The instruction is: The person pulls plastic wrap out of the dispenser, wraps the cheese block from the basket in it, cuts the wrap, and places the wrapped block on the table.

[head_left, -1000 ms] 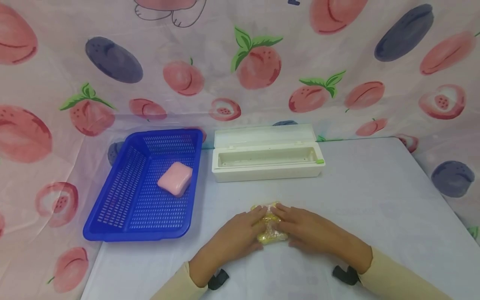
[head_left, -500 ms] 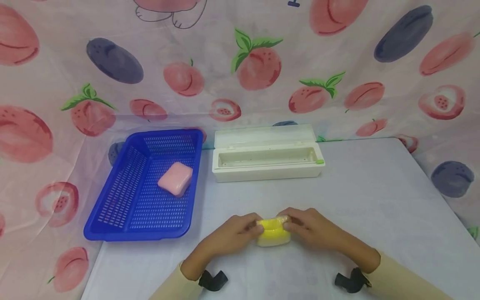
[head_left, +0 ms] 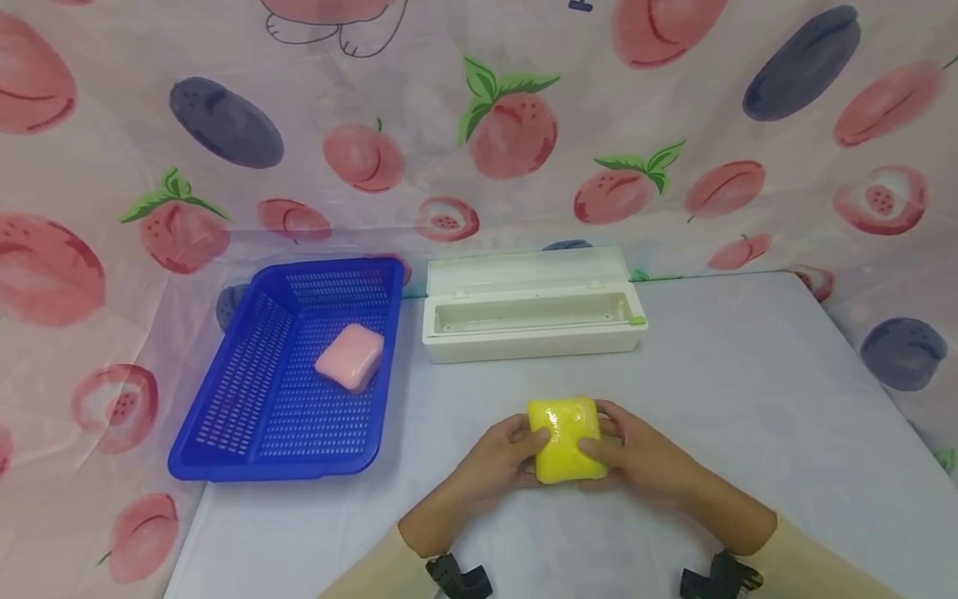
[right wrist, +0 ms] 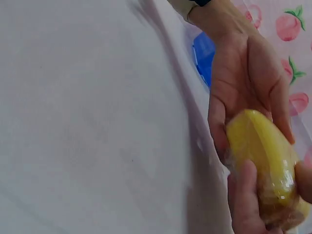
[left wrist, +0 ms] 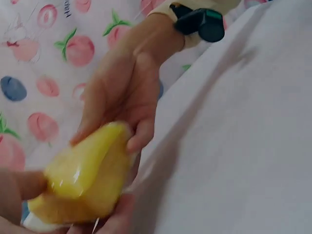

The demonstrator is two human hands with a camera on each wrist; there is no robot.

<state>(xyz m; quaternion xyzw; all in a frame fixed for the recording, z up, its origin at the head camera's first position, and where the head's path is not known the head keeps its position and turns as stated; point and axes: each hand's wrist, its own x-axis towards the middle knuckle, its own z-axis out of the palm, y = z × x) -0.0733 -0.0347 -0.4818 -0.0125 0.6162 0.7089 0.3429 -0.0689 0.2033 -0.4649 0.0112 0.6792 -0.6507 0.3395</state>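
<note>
A yellow bar of soap (head_left: 567, 439), wrapped in clear plastic film, is held between both hands over the front middle of the table. My left hand (head_left: 497, 457) grips its left side, thumb on the near face and fingers behind. On the opposite side my right hand (head_left: 649, 456) grips it the same way. In the left wrist view the soap (left wrist: 80, 170) looks tilted and slightly blurred. Film glints on the soap (right wrist: 265, 161) in the right wrist view, and looks bunched near its lower end. The soap hides some of the fingertips.
At the left stands a blue perforated basket (head_left: 224, 466) with a pink bar of soap (head_left: 350, 358) inside. Behind the hands is a long white cling-film dispenser box (head_left: 535, 343), its lid raised. A fruit-print cloth (head_left: 516, 200) hangs behind the white table (head_left: 771, 399).
The yellow soap lay under both hands with bunched film upward, then was tipped up, and now its smooth yellow face shows toward the head camera. Both hands have shifted slightly right with it.
</note>
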